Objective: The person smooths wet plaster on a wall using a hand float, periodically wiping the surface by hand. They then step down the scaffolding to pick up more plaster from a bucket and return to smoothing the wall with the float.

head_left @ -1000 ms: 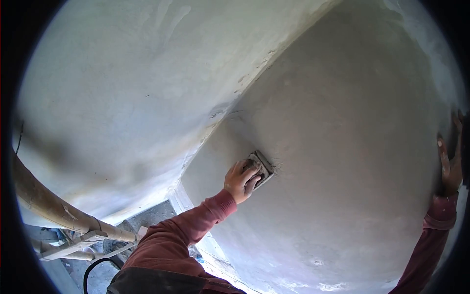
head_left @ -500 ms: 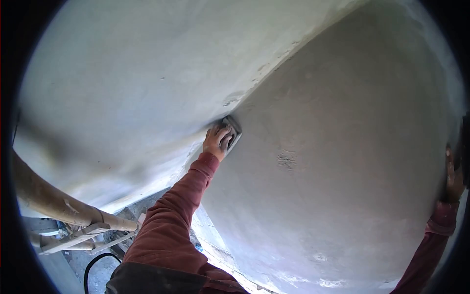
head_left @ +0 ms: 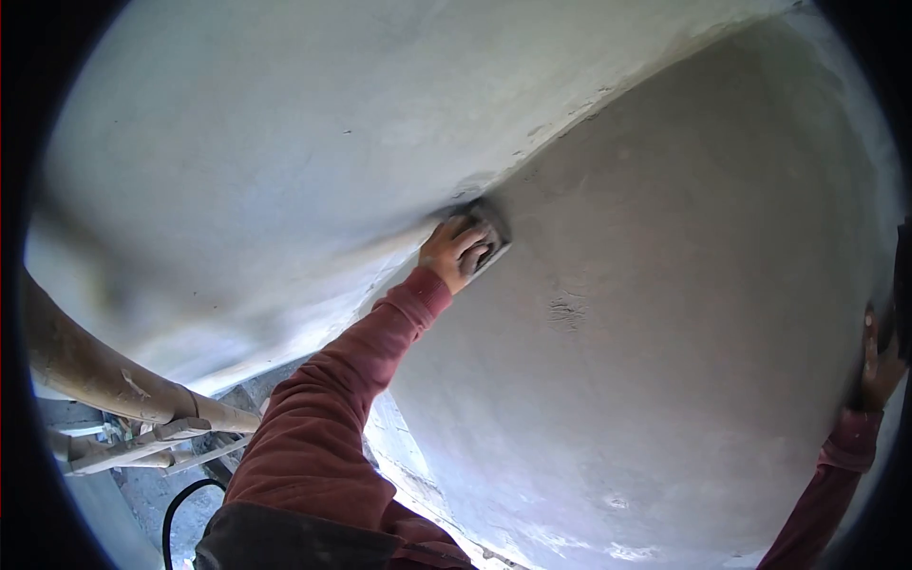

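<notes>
My left hand (head_left: 454,251) is closed round the grip of a plastering float (head_left: 494,237). The float lies pressed to the grey plastered wall (head_left: 655,247), right at the corner where it meets the paler surface (head_left: 247,152). Some blur shows at the float's far end. At the far right, my right hand (head_left: 883,366) rests against the wall's edge with its fingers stretched upward. Part of that hand falls into shadow at the border of the view. A rough, scratched patch (head_left: 567,312) marks the wall between my hands.
A thick bamboo pole (head_left: 114,375) crosses the lower left, with wooden pieces (head_left: 142,446) joined to it. Below it curves a black hose or cable (head_left: 171,518). Rough, broken edges run along the corner joint (head_left: 541,133).
My left hand has slid the float up and to the right along the corner. My right hand sits slightly lower in the view, and the whole view has shifted a little.
</notes>
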Demonstrator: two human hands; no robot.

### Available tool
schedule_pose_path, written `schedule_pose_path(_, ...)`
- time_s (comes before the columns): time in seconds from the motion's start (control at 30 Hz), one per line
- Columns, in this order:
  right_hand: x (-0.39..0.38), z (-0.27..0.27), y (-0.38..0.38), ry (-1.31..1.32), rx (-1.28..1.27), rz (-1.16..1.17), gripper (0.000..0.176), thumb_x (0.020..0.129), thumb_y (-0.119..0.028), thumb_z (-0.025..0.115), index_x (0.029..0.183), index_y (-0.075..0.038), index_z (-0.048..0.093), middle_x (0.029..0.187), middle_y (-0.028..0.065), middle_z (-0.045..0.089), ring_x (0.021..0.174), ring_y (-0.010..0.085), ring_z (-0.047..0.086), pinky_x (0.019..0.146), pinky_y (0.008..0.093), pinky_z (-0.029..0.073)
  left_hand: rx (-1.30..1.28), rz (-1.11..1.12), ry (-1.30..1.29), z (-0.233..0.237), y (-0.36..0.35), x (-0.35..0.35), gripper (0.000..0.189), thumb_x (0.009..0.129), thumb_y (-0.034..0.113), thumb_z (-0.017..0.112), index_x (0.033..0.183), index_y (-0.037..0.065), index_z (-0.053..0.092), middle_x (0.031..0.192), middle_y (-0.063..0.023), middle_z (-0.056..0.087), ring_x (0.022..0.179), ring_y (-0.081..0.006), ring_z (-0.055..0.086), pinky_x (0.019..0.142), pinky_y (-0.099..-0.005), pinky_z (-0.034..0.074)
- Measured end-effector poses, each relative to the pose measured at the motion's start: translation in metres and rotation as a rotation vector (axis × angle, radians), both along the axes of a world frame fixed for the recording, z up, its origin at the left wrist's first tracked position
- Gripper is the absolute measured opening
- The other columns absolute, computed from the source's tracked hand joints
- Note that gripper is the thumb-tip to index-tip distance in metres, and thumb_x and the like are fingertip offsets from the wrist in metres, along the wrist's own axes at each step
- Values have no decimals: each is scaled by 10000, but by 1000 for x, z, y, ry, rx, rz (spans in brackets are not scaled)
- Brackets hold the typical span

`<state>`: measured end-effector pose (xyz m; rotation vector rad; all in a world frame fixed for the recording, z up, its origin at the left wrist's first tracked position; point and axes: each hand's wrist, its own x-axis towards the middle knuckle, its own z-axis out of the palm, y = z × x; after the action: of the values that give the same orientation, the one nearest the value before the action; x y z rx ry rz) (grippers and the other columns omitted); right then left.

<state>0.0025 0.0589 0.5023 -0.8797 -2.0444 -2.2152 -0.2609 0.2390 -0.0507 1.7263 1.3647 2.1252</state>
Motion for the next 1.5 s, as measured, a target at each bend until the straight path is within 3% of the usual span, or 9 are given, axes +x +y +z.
schedule_pose_path(0.1,2,4,-2,-42,15,5,665,802,-662,569,1157,-100,596,1226,150,559,1102,357,524,898,504,392,-843,-293,125,-98,-39,-23,262,843,208,652,1100,157,645,1072,-194,601,1011,-381,580,850,-435,483)
schedule_pose_path(0.37,7,12,0,24,-27,102,699,805,-700,520,1159,-102,587,1211,148,559,1076,362,536,859,510,409,-1243,-525,-236,-274,-350,16,299,848,89,670,1124,-17,627,1043,-156,676,957,-227,637,880,-323,485)
schedule_pose_path(0.67,45,5,8,213,144,288,619,826,-486,610,1294,-97,497,1319,131,518,1172,345,500,968,440,377,-1131,-515,-291,-179,-302,-34,455,853,84,675,1272,22,510,1053,-134,648,946,-229,622,859,-342,494)
schedule_pose_path(0.87,8,-61,3,451,-9,453,600,779,-425,670,1267,-111,517,1322,115,496,1161,341,475,978,442,348,-1111,-390,-1247,-166,-293,-77,394,895,159,642,1254,51,520,1029,-128,647,875,-241,648,800,-396,541)
schedule_pose_path(0.9,4,-80,5,481,-27,480,602,774,-424,677,1266,-115,519,1325,109,489,1169,344,467,979,443,345,-1024,-703,-1508,-234,-294,-93,322,929,172,575,1224,49,539,1067,-133,646,929,-276,648,836,-448,537)
schedule_pose_path(1.0,-4,-195,4,665,-187,529,642,718,-448,738,1225,-115,527,1302,115,487,1125,348,480,944,467,377,-1004,-721,-1503,-217,-298,-111,322,930,174,572,1225,49,539,1074,-133,645,937,-279,646,840,-451,536)
schedule_pose_path(1.23,10,-723,-289,1468,-1264,-281,641,678,-263,808,1209,-98,489,1316,203,423,1190,413,433,990,536,363,-849,-830,-1566,-289,-415,-152,325,931,181,563,1227,48,539,1098,-135,639,964,-287,639,850,-460,532)
schedule_pose_path(1.47,139,-819,-525,1410,-1735,-1766,627,767,-469,742,1186,-23,601,1093,163,657,934,253,649,829,348,524,-1117,-767,-1600,-174,-362,-91,328,933,187,554,1229,47,540,1121,-136,633,990,-296,633,861,-469,529)
schedule_pose_path(1.5,141,-797,-521,1848,-1514,-1741,671,765,-495,729,1203,-9,578,1157,184,623,1044,282,602,902,358,481,-1147,-780,-1610,-174,-370,-92,328,934,188,553,1229,46,540,1125,-136,632,994,-297,632,863,-471,528)
